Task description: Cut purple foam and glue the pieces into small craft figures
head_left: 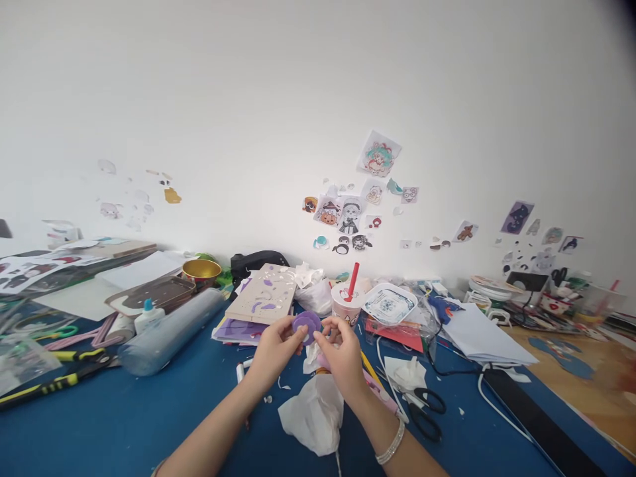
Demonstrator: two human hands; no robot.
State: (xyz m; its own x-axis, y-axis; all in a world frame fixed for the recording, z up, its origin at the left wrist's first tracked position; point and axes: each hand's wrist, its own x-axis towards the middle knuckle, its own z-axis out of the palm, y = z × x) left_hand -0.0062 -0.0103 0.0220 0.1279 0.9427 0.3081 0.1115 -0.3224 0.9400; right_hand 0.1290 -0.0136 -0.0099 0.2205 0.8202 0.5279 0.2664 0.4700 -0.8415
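Observation:
Between my two hands is a small purple round cutout [307,324], held up above the table near the middle of the view. My left hand [278,344] pinches its left side between thumb and fingers. My right hand [342,348] has its thumb and fingertips closed at the cutout's right edge. Below the hands lies a crumpled white tissue [315,414]. Just behind stands a lidded cup [346,305] with a red straw [353,281]. A board with purple scraps [263,293] rests on purple sheets to the left.
Black-handled scissors [427,414] lie at right, near a white cable [390,377]. A clear plastic bottle [169,338], a glue bottle [148,315] and yellow-black pliers [74,374] are at left. Behind the cup sits a square dish [390,303]. Paper cutouts dot the wall.

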